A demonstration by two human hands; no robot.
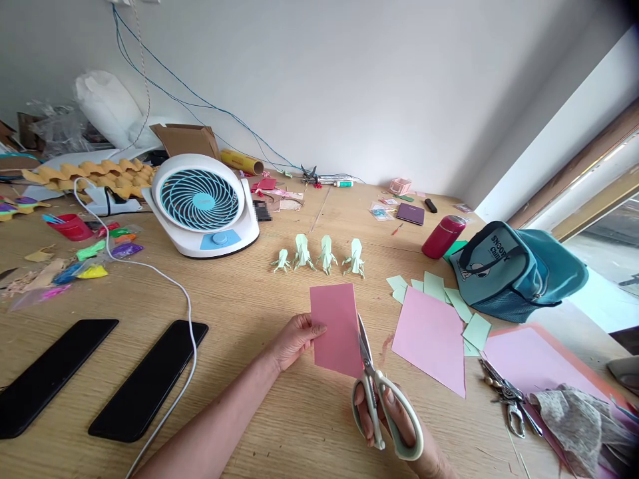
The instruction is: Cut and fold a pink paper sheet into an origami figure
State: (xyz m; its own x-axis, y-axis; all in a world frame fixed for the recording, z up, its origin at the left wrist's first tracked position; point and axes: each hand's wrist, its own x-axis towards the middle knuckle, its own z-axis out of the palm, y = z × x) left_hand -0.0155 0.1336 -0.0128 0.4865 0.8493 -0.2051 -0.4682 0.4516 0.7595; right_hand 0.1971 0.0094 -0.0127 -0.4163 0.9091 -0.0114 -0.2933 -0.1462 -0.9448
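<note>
And here on the wooden surface (269, 299), the left hand (295, 340) has its fingers pinched on the small pink sheet (333, 326), held out front and centre! The right hand (398, 416) has its fingers through the handles of the scissors (368, 372), blades right at the sheet's right edge. Hemming it in: paper figures (326, 255) just beyond, a larger pink sheet (432, 336) to the right over green paper pieces (434, 286), then the blue bag (519, 266) and red flask (442, 237). Over left, the white cable (186, 296) runs across a black slab (150, 379), near the fan (202, 206). Now the count: four figures lined up, two black slabs, one fan, one flask, one bag, one pair of scissors!
</note>
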